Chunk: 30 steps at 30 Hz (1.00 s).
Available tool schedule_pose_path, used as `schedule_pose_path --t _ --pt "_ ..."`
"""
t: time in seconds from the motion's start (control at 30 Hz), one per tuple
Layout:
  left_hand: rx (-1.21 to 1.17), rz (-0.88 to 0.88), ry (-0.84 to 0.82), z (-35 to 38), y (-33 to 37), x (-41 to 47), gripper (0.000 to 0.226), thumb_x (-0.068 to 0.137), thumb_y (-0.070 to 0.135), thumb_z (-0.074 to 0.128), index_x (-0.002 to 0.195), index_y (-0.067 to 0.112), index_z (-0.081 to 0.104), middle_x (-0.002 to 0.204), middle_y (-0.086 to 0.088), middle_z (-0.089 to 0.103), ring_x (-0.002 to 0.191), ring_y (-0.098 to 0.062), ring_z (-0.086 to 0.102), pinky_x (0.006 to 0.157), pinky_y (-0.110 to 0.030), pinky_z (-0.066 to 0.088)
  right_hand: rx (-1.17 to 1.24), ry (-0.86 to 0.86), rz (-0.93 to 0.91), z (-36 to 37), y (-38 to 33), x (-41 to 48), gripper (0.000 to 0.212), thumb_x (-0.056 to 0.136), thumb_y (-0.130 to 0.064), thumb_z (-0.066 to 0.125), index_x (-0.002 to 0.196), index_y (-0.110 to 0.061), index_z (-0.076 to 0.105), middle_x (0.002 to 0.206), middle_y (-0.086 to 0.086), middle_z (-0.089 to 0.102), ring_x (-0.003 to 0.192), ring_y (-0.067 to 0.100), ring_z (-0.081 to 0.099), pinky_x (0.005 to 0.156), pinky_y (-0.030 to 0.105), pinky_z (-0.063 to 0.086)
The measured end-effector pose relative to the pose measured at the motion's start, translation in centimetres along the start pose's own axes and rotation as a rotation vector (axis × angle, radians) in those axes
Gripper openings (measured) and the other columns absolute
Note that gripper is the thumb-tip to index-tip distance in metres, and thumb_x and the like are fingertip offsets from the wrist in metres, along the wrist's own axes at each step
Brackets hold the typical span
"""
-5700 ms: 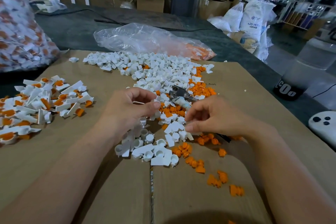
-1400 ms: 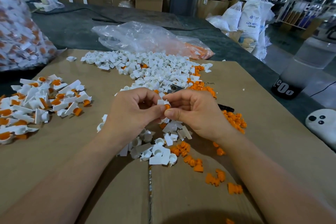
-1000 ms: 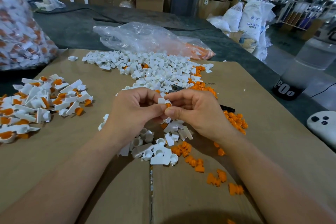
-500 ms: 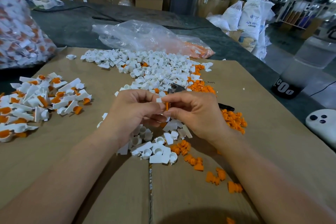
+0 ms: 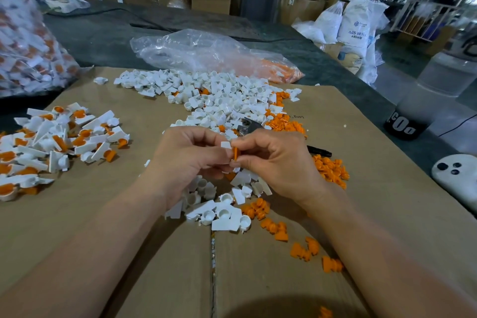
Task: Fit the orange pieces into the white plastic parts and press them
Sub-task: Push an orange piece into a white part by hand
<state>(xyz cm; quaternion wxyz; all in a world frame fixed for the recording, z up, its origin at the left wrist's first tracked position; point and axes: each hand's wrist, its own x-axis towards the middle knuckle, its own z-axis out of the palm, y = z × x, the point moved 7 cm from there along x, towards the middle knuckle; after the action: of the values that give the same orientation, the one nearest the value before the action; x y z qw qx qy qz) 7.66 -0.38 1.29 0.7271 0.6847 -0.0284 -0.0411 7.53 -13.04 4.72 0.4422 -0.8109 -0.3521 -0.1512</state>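
At frame centre a white plastic part is pinched between thumb and curled fingers of the left hand, held just above the cardboard sheet. An orange piece is pinched between thumb and forefinger of the right hand and is set against the white part, touching it; how far it is seated cannot be told. The other right-hand fingers are curled in narrow. Directly below the hands a small heap of loose white parts is seen, with scattered orange pieces trailing to the lower right. A second clump of orange pieces is found just right of the right wrist. A wide spread of white parts is laid across upper centre, mixed with some orange at its right edge. Fitted white-and-orange parts are piled at mid left. A metal tool is partly hidden just behind the hands, its black handle showing right of the right hand. A clear plastic bag is laid behind the spread; a full bag of parts is seen blurred at upper left. A white device is cut off at the right edge.
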Motion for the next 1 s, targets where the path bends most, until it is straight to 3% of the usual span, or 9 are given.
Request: schedule_pose_path --t 0.1,0.2,0.3,0.37,0.47,0.7,0.87,1.0 --pt "0.008 -0.004 -0.002 0.0 -0.1 0.1 0.01 0.064 -0.002 0.069 0.062 0.007 0.066 0.062 -0.014 0.069 0.053 -0.019 0.066 0.052 -0.025 0.054 0.034 -0.023 0.038 0.2 0.2 -0.1 0.021 0.072 -0.001 0.073 0.092 -0.001 0.07 0.086 0.005 0.071 0.08 0.016 0.069 0.072 0.033 0.057" --pt "-0.019 0.004 0.022 -0.2 -0.1 0.2 0.007 0.065 -0.003 0.069 0.066 0.003 0.064 0.057 -0.012 0.066 0.052 -0.017 0.065 0.048 -0.021 0.053 0.255 -0.08 0.214 0.5 1.3 -0.1 0.026 0.076 -0.001 0.069 0.095 -0.02 0.066 0.088 -0.006 0.067 0.085 0.011 0.068 0.079 0.024 0.055" --pt "-0.041 0.013 0.021 -0.2 0.1 0.2 0.008 0.064 0.001 0.069 0.069 0.002 0.063 0.057 -0.01 0.066 0.053 -0.017 0.066 0.049 -0.02 0.052 0.302 -0.126 0.327 0.9 1.9 0.0 0.02 0.087 -0.012 0.058 0.096 -0.03 0.059 0.09 -0.006 0.066 0.085 0.01 0.066 0.079 0.025 0.054" --pt "-0.04 0.024 0.012 0.0 0.2 0.1 0.014 0.058 0.007 0.07 0.069 0.002 0.063 0.056 -0.009 0.066 0.053 -0.015 0.065 0.051 -0.02 0.053 0.237 -0.178 0.367 1.3 1.8 0.0 0.01 0.089 -0.025 0.051 0.089 -0.025 0.061 0.08 -0.003 0.066 0.074 0.012 0.066 0.071 0.028 0.055" --pt "-0.057 0.029 0.017 0.2 0.2 0.1 0.018 0.054 0.01 0.069 0.069 0.002 0.063 0.056 -0.008 0.065 0.053 -0.015 0.065 0.053 -0.021 0.055 0.116 -0.253 0.394 1.9 1.8 -0.2 0.025 0.095 -0.027 0.043 0.077 -0.018 0.056 0.069 0.003 0.061 0.063 0.016 0.061 0.067 0.042 0.052" --pt "-0.09 0.035 0.0 0.6 0.3 0.0 0.019 0.055 0.009 0.067 0.071 -0.001 0.062 0.055 -0.008 0.064 0.052 -0.015 0.065 0.052 -0.021 0.055 -0.069 -0.214 0.284 1.7 1.1 0.1 0.022 0.098 -0.02 0.038 0.079 -0.012 0.047 0.066 -0.008 0.041 0.059 0.003 0.037 0.055 0.019 0.029" --pt "-0.078 0.064 -0.015 0.6 0.6 -0.3 0.017 0.058 0.007 0.066 0.071 -0.002 0.061 0.055 -0.008 0.064 0.053 -0.016 0.065 0.05 -0.019 0.052 -0.11 -0.152 0.219 1.3 0.6 0.2 0.02 0.097 -0.016 0.043 0.078 -0.01 0.049 0.064 -0.009 0.04 0.059 0.004 0.036 0.055 0.019 0.028" --pt "-0.045 0.066 -0.01 0.5 0.5 -0.2 0.005 0.071 -0.006 0.064 0.072 -0.003 0.06 0.054 -0.009 0.063 0.052 -0.015 0.065 0.05 -0.02 0.053 -0.102 -0.167 0.226 1.3 0.7 0.1 0.021 0.096 -0.016 0.044 0.078 -0.007 0.052 0.063 -0.008 0.041 0.059 0.002 0.036 0.054 0.019 0.028"
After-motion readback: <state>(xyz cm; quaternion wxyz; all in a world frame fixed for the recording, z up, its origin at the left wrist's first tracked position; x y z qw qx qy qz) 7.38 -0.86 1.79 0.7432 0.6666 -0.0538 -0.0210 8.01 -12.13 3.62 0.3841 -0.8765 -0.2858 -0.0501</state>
